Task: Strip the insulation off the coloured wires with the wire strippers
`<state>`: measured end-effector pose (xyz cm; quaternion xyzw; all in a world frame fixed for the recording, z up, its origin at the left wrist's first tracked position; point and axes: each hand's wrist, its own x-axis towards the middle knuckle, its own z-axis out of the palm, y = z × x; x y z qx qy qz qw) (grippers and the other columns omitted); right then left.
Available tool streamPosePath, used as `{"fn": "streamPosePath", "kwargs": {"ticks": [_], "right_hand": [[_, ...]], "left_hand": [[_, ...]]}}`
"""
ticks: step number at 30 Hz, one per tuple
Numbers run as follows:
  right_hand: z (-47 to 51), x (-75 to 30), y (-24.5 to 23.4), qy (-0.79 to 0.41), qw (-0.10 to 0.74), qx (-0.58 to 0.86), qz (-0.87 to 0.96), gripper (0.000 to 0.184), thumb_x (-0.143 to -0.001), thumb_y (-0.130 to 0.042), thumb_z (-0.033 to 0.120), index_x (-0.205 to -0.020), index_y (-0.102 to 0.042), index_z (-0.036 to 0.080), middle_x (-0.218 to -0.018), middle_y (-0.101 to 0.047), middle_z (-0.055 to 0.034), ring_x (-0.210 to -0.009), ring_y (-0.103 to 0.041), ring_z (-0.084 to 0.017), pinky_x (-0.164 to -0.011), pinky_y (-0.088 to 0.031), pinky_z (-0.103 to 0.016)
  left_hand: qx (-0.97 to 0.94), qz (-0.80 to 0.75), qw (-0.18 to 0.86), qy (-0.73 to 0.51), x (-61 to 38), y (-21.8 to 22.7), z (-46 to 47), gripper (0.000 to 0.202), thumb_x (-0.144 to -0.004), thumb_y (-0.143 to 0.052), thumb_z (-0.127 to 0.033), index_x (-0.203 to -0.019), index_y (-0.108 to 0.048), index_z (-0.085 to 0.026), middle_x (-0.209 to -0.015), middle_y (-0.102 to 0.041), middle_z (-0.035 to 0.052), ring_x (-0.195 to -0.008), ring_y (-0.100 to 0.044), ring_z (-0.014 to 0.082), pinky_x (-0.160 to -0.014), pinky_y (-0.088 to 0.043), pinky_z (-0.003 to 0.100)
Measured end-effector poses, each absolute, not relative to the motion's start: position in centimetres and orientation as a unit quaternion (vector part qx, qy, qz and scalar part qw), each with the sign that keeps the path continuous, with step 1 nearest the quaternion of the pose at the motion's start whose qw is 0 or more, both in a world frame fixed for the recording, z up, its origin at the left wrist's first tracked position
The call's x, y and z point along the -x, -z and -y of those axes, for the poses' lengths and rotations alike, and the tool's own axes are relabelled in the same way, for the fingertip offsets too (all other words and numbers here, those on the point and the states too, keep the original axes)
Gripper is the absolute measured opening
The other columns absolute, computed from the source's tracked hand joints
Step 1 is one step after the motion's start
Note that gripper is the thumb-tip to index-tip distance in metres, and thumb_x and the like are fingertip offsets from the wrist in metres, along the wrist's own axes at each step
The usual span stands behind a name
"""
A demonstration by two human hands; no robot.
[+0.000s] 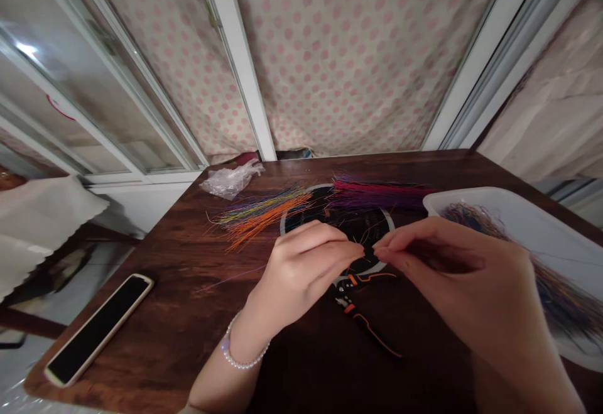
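Note:
My left hand [306, 263] is closed in a pinch, with a thin purple wire [230, 279] trailing from it to the left above the table. My right hand [443, 263] pinches thumb and forefinger together close to the left fingertips; what it holds is too small to make out. Below the hands, orange-and-black wire strippers [347, 307] lie with their handles spread. Behind the fingers is a round black mat [325, 216] with a pale rim and loose wire ends on it. Bundles of orange and yellow wires [266, 216] and red and purple wires [377, 195] reach across its far edge.
A white plastic tub [513, 203] with many coloured wires stands on the right of the brown wooden table [183, 313]. A phone [101, 329] lies near the left edge. A crumpled clear bag [230, 178] sits at the back, before a dotted curtain [358, 56].

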<state>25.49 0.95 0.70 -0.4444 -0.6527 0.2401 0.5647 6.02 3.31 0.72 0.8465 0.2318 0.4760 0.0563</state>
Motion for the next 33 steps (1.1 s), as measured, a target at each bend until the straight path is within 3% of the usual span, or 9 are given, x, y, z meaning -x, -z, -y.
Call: {"fn": "streamPosePath", "kwargs": {"ticks": [6,13,16,19,23,27,30,33], "right_hand": [[-1.2,-25.1,-0.8,-0.26,0.586,0.434,0.633,0.014,-0.076,-0.077,0.013,-0.075,-0.072,0.026,-0.07,-0.074,0.0056,-0.06,-0.07,-0.009,-0.057,-0.058,-0.011],[-2.4,-25.5,-0.9,-0.531,0.534,0.342,0.562,0.017,-0.076,-0.082,0.024,-0.092,-0.077,0.024,-0.062,-0.072,0.0021,-0.052,-0.069,-0.011,-0.049,-0.057,-0.015],[-2.7,-25.8,-0.9,-0.612,0.488,0.302,0.544,0.011,-0.076,-0.083,0.028,-0.085,-0.079,0.023,-0.06,-0.072,0.0005,-0.051,-0.068,-0.01,-0.046,-0.055,-0.015],[-2.8,-26.0,-0.8,-0.618,0.478,0.29,0.552,0.008,-0.076,-0.083,0.03,-0.076,-0.078,0.023,-0.064,-0.072,0.0002,-0.055,-0.066,-0.009,-0.049,-0.055,-0.015],[-2.5,-25.9,-0.8,-0.525,0.499,0.316,0.612,0.007,-0.078,-0.08,0.025,-0.074,-0.075,0.022,-0.066,-0.068,0.0018,-0.058,-0.062,-0.008,-0.054,-0.053,-0.015],[-1.8,-25.3,-0.9,-0.309,0.553,0.381,0.673,0.014,-0.083,-0.068,0.011,-0.075,-0.069,0.023,-0.072,-0.066,0.0032,-0.067,-0.061,-0.009,-0.059,-0.051,-0.016],[-1.5,-24.9,-1.0,-0.143,0.576,0.38,0.71,0.019,-0.086,-0.062,0.005,-0.08,-0.066,0.023,-0.078,-0.067,0.0027,-0.071,-0.062,-0.009,-0.064,-0.052,-0.019],[-1.6,-25.0,-0.8,-0.015,0.577,0.351,0.737,0.023,-0.086,-0.059,0.0,-0.084,-0.066,0.023,-0.079,-0.068,0.0019,-0.07,-0.063,-0.009,-0.064,-0.054,-0.022]], "left_hand": [[-0.818,-0.225,-0.044,-0.527,-6.4,0.0,-3.3,0.013,-0.087,-0.07,-0.007,-0.099,-0.071,-0.011,-0.087,-0.074,0.0064,-0.075,-0.067,0.0139,-0.064,-0.056,0.027],[-0.823,-0.229,-0.08,-0.513,-6.2,0.0,-1.8,0.017,-0.09,-0.066,-0.007,-0.106,-0.07,-0.009,-0.096,-0.077,0.0071,-0.086,-0.07,0.0157,-0.07,-0.061,0.028],[-0.842,-0.222,-0.091,-0.484,-6.0,-0.6,-1.0,0.013,-0.092,-0.063,-0.008,-0.104,-0.07,-0.006,-0.097,-0.078,0.0078,-0.087,-0.07,0.0153,-0.071,-0.061,0.028],[-0.845,-0.216,-0.092,-0.481,-5.9,-0.7,-0.8,0.012,-0.092,-0.063,-0.006,-0.101,-0.07,-0.005,-0.097,-0.078,0.0082,-0.086,-0.069,0.0147,-0.072,-0.06,0.027],[-0.819,-0.223,-0.076,-0.523,-6.4,0.0,-1.5,0.018,-0.086,-0.069,-0.004,-0.103,-0.071,-0.008,-0.095,-0.077,0.0066,-0.084,-0.07,0.015,-0.07,-0.059,0.026],[-0.783,-0.243,-0.017,-0.572,-7.6,0.0,-2.2,0.016,-0.081,-0.075,-0.004,-0.095,-0.074,-0.012,-0.085,-0.076,0.0044,-0.071,-0.069,0.0122,-0.063,-0.058,0.023],[-0.731,-0.283,0.122,-0.609,-8.4,-0.8,-2.1,0.012,-0.079,-0.075,-0.003,-0.081,-0.076,-0.015,-0.075,-0.076,0.0021,-0.062,-0.067,0.0103,-0.058,-0.057,0.02],[-0.649,-0.328,0.331,-0.601,-8.5,-1.5,-1.8,0.014,-0.077,-0.074,-0.005,-0.07,-0.076,-0.017,-0.065,-0.074,0.0006,-0.053,-0.065,0.0099,-0.049,-0.054,0.018]]}}
